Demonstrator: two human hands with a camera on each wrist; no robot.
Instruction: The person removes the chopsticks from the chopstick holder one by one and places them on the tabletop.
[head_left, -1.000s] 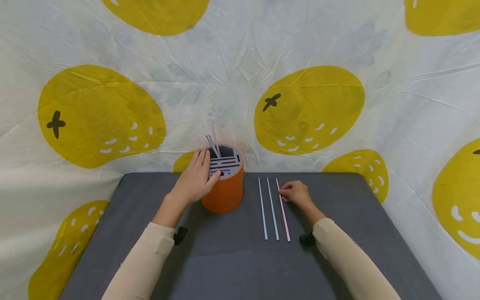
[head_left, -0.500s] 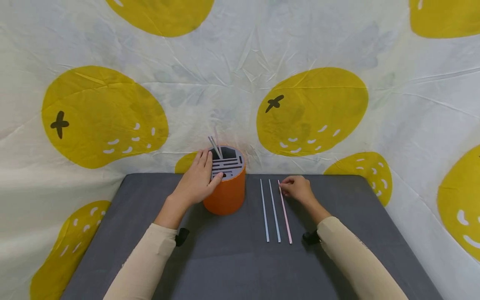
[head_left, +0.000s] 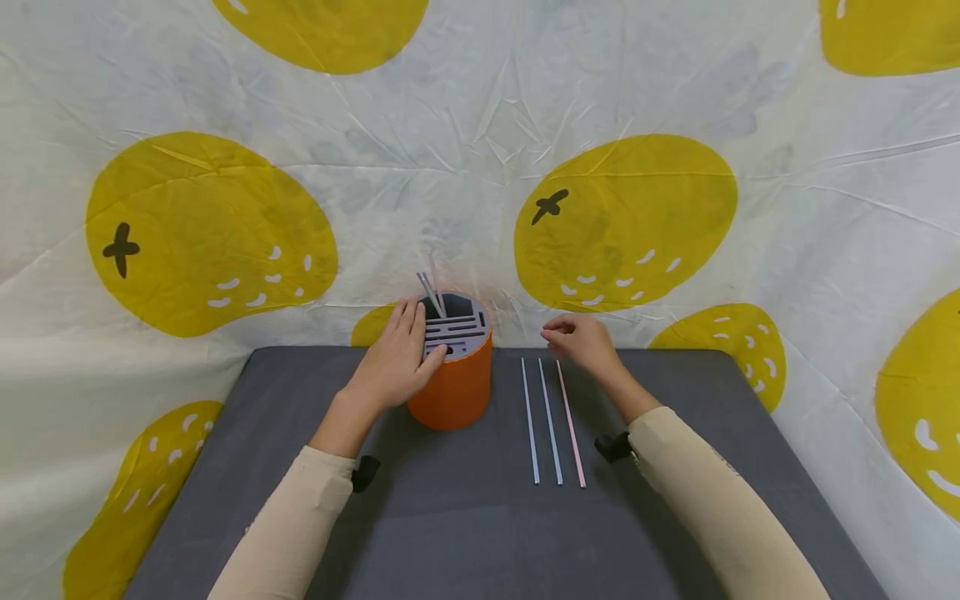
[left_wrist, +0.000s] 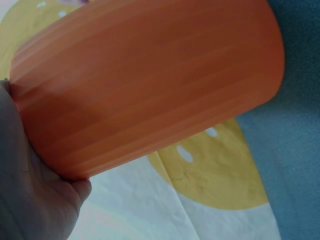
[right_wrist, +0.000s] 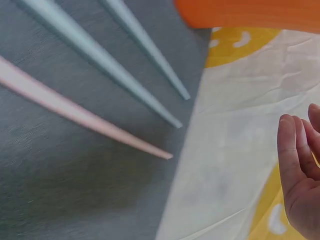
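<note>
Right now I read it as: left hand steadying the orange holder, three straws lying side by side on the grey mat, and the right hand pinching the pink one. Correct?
Not quite. The right hand holds nothing: the head view shows it lifted beyond the far end of the pink straw, which lies untouched. The left hand does steady the orange holder, and three straws lie on the grey mat.

Hidden, cropped and blurred parts

The left wrist view cuts off the orange holder (left_wrist: 150,85) at the top and shows only the left hand (left_wrist: 30,190) in part; the right wrist view crops the blurred straws (right_wrist: 95,75) and leaves only fingertips (right_wrist: 295,155) of the right hand (head_left: 581,342).
</note>
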